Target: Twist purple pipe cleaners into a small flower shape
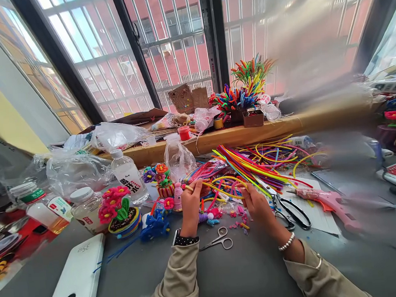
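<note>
My left hand (191, 206) is closed in a pinch on one end of a yellow pipe cleaner (212, 185). My right hand (258, 204) pinches it farther along, so the strand spans the gap between both hands. Just beyond lies a bundle of coloured pipe cleaners (242, 165). A pink fuzzy figure (177, 198) stands close to my left fingers. Pink and purple snippets (242, 216) are scattered between my wrists. Small scissors (222, 241) rest on the table below them. Black-handled scissors (295, 211) lie right of my right hand.
A pink glue gun (332, 202) lies at the right. Pipe-cleaner flower pots (125, 223), a water bottle (129, 177) and a white power bank (76, 279) stand or lie at the left. A cluttered ledge (143, 153) runs under the window. Something blurred and translucent covers the upper right.
</note>
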Available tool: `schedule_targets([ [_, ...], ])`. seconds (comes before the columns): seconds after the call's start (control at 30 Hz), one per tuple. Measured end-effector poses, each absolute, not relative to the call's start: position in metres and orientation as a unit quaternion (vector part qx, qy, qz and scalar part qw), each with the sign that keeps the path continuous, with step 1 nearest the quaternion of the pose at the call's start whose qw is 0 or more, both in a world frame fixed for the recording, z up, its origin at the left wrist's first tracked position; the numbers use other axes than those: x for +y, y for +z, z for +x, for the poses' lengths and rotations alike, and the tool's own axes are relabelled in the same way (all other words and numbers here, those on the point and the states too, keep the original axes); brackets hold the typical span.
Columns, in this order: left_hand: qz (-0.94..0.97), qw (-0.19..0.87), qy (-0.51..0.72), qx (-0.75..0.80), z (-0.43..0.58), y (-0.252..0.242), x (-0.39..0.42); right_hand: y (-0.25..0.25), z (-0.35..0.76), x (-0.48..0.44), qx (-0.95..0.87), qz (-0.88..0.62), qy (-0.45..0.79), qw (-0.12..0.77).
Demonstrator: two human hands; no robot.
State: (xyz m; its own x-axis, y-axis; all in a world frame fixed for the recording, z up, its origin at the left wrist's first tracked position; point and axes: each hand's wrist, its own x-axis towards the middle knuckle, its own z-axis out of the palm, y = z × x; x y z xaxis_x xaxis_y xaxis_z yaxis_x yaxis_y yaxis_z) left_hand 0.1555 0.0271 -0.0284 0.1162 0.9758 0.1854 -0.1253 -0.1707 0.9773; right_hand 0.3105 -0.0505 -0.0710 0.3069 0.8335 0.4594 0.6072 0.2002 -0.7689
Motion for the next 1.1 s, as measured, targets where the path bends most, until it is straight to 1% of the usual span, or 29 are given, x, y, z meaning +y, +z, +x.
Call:
schedule_targets([
  [0.1,0.551,0.519,0.524,0.39,0.156,-0.029,0.027,-0.07,0.311,-0.051,-0.574,-0.615,0.121,0.527],
  [0.27,0.552,0.525,0.513,0.397,0.158,-0.029,0.027,-0.072,0.313,-0.051,-0.586,-0.624,0.115,0.504],
  [0.5,0.63,0.538,0.41,0.381,0.166,-0.035,0.023,-0.078,0.317,-0.048,-0.609,-0.591,0.083,0.523],
  [0.67,0.677,0.54,0.356,0.352,0.167,-0.037,0.02,-0.071,0.317,-0.051,-0.581,-0.588,0.099,0.554],
  [0.77,0.691,0.541,0.333,0.345,0.165,-0.036,0.019,-0.068,0.319,-0.052,-0.542,-0.595,0.129,0.579],
  [0.9,0.71,0.516,0.31,0.365,0.162,-0.036,0.019,-0.07,0.326,-0.051,-0.483,-0.59,0.197,0.617],
  [1.1,0.791,0.408,0.288,0.354,0.156,-0.035,0.023,-0.077,0.333,-0.046,-0.393,-0.545,0.313,0.672],
])
